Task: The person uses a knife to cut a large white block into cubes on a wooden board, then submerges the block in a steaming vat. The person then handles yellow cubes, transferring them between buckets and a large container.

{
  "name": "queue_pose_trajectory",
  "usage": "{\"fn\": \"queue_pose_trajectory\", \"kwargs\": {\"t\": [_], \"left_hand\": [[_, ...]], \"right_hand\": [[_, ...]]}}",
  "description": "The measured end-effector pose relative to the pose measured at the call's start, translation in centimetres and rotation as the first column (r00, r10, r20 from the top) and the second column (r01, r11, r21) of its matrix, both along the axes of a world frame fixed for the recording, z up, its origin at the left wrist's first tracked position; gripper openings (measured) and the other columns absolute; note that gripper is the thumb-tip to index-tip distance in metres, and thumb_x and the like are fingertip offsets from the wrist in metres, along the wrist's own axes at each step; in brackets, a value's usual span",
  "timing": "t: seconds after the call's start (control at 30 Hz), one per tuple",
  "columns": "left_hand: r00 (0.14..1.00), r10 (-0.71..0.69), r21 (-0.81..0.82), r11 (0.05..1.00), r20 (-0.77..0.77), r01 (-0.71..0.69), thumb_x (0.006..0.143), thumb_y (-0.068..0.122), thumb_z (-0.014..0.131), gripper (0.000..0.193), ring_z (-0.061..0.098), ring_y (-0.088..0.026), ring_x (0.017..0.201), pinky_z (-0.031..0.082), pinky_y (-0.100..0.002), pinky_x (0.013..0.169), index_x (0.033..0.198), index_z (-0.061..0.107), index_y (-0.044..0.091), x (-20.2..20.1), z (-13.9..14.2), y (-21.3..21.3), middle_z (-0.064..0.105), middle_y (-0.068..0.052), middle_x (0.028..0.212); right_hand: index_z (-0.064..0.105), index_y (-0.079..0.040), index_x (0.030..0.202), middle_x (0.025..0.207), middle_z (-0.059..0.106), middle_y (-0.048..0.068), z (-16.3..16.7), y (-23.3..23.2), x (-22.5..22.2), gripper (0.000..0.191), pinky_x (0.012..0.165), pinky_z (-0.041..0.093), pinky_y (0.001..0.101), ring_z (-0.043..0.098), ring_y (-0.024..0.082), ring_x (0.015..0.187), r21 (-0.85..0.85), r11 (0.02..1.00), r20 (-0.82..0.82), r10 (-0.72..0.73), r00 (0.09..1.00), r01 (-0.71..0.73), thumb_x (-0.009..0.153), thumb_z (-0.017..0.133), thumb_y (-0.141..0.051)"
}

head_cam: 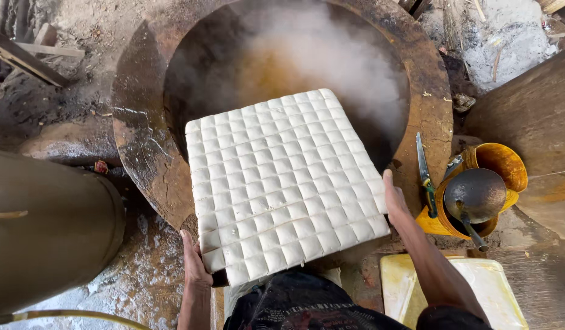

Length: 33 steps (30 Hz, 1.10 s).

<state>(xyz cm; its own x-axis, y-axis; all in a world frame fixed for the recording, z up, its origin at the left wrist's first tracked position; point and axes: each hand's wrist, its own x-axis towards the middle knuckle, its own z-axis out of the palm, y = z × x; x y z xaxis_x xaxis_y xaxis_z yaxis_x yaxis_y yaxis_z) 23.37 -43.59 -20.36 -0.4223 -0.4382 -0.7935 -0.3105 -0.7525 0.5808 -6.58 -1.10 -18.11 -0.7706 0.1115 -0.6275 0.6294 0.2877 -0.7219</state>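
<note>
Head view: my left hand [194, 263] and right hand [393, 198] each keep a clenched grip on opposite edges of the tray of cut white squares [282, 183], tilted over the steaming vat [282, 55]. I judge level, even lifting best; the vat rim [429, 104] and yellow bucket [502, 162] crowd my right.
</note>
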Motion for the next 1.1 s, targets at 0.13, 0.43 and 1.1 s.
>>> {"fn": "queue_pose_trajectory", "kwargs": {"t": [0.13, 0.43, 1.1], "left_hand": [[1.0, 0.007, -0.049, 0.999, 0.021, -0.006, 0.084, 0.087, 0.035, 0.112, 0.061, -0.041, 0.125, 0.053, -0.053, 0.099, 0.145, 0.048, -0.006, -3.0, 1.4, -2.0, 0.057, -0.03, 0.14], [0.997, -0.022, -0.045, 0.999, 0.071, 0.025, 0.089, 0.079, 0.032, 0.101, 0.055, -0.045, 0.131, 0.049, -0.061, 0.103, 0.151, 0.04, 0.0, -13.0, 2.2, -4.7, 0.051, -0.029, 0.146], [0.967, -0.203, 0.039, 0.977, -0.154, 0.212, 0.094, 0.07, 0.039, 0.087, 0.059, -0.038, 0.13, 0.051, -0.053, 0.106, 0.152, 0.042, 0.005, -27.9, -4.1, -4.0, 0.056, -0.019, 0.147]], "right_hand": [[0.058, 0.01, 0.136, 0.135, 0.066, 0.022, -0.7, -3.9, -4.2, 0.1, 0.105, 0.049, 0.0424, 0.063, 0.03, 0.124, -0.008, 0.999, 0.04, 0.033, 0.999, -0.033, 0.092, 0.04, -0.078], [0.066, 0.01, 0.128, 0.122, 0.073, 0.02, -4.9, -8.2, -13.5, 0.103, 0.096, 0.054, 0.0417, 0.069, 0.028, 0.113, -0.025, 0.993, 0.128, 0.115, 0.985, -0.112, 0.091, 0.038, -0.082], [0.06, 0.01, 0.134, 0.13, 0.068, 0.022, -9.5, -7.9, -23.3, 0.106, 0.102, 0.049, 0.0419, 0.065, 0.03, 0.119, 0.111, 0.989, 0.169, 0.08, 0.982, -0.1, 0.091, 0.035, -0.084]]}}
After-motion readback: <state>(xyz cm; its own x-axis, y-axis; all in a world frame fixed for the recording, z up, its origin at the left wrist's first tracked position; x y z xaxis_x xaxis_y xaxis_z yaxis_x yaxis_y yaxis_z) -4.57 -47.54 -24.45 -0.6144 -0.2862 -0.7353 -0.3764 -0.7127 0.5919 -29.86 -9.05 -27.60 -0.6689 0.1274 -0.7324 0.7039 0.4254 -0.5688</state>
